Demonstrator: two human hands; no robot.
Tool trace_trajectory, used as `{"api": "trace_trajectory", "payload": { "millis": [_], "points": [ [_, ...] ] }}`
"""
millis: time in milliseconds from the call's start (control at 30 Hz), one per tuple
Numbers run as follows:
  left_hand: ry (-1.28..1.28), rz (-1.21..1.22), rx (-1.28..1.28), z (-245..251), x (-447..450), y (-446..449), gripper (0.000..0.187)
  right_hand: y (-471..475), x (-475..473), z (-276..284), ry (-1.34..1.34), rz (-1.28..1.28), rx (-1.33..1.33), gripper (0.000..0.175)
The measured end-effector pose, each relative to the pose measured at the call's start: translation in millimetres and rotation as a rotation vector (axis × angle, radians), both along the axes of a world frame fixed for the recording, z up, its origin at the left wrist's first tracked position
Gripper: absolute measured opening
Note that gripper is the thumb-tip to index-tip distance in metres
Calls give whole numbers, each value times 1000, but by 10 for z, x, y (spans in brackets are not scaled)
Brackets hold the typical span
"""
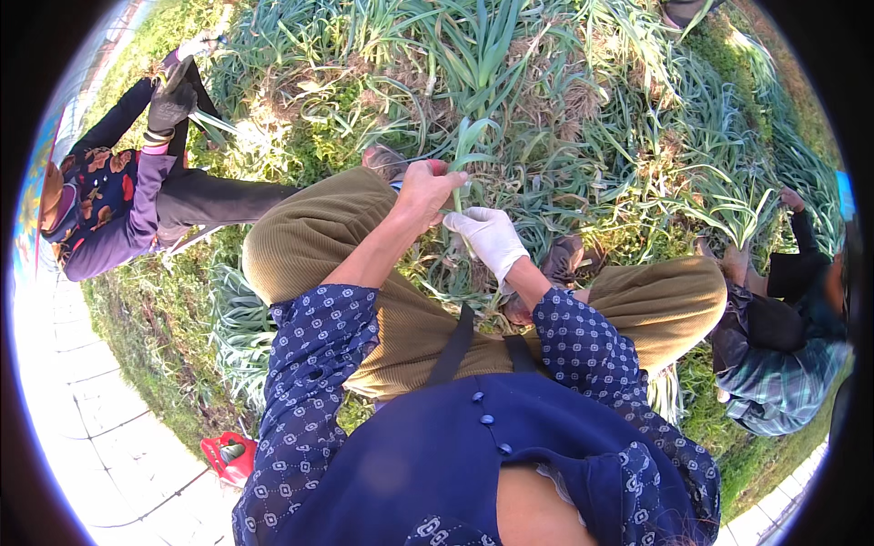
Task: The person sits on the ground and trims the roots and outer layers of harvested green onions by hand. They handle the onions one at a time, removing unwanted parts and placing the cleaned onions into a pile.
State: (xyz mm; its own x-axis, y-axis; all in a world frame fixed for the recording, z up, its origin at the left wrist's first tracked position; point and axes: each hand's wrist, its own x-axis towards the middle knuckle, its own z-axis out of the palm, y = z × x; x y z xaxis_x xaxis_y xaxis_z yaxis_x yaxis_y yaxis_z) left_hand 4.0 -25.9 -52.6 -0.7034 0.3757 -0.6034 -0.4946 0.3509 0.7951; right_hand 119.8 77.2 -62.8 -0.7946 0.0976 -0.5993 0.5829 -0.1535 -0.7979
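Above the ground between my knees I hold a green leek-like plant (468, 147), its leaves pointing away from me. My bare left hand (428, 193) pinches it at the leaf base, thumb on top. In a white glove, my right hand (488, 239) grips the stem just below, close to my left fingers. The glove hides the lower end of the stem. Beyond my hands, many similar plants with dry, stringy roots (580, 102) lie in heaps. A larger leafy plant (488, 65) lies on top of them.
At left, a person in a dark glove (171, 102) holds a plant. Another person in a plaid shirt (785, 389) sits at right beside a bunch of plants (737, 215). A red bag (231, 458) lies on the left by white paving (130, 443). More leaves (239, 334) lie beside my left knee.
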Motion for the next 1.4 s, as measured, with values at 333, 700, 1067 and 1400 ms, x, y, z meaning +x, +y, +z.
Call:
{"api": "trace_trajectory", "payload": {
  "millis": [333,700,1067,1400],
  "points": [
    [25,-17,78,36,76,57,17,-69,-30,-396,-66,-473,-464,21],
    [327,250,278,405,-117,120,13,163,582,-1144,-379,612,721,44],
    [92,424,291,283,-178,44,26,262,150,-153,574,-219,496,31],
    [-250,350,375,250,17,104,24,304,114,174,876,-212,937,14]
  ]
}}
